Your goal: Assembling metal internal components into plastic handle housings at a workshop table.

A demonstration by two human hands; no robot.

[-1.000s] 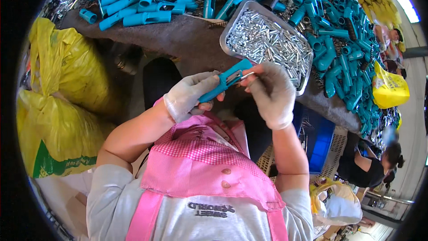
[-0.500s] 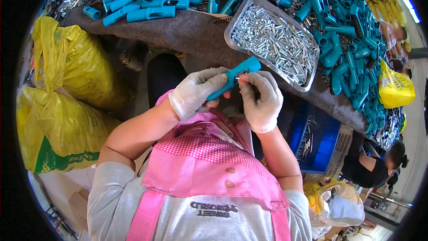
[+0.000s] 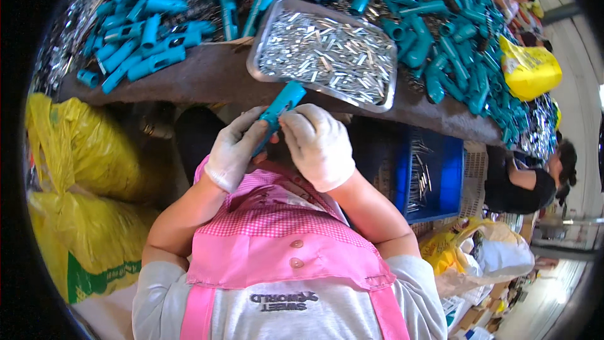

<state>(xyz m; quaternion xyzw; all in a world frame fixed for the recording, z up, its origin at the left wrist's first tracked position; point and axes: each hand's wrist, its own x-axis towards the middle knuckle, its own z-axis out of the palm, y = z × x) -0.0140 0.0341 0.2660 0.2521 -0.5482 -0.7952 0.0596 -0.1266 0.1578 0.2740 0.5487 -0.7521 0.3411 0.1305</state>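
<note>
My left hand point(image 3: 236, 150), in a pale work glove, is wrapped round a teal plastic tubular handle point(image 3: 286, 99) with a slot in its side. The handle tilts up and to the right. My right hand point(image 3: 321, 150), gloved too, has thumb and fingers pinched together at the slot. Whatever lies between those fingertips is hidden. Just beyond both hands, a metal tray point(image 3: 352, 103) holds many short silvery pins point(image 3: 327, 53).
Teal handles point(image 3: 145, 28) heap up left and right on the dark-covered bench point(image 3: 189, 75). Yellow sacks point(image 3: 88, 151) stand at left. A blue crate point(image 3: 450, 179) with metal rods sits under the bench at right. A person in black point(image 3: 522, 182) works farther right.
The view has shifted, so bench and tray appear farther left. Both hands stay together on the handle; my right hand has turned, its back now covering more of the fingertips.
</note>
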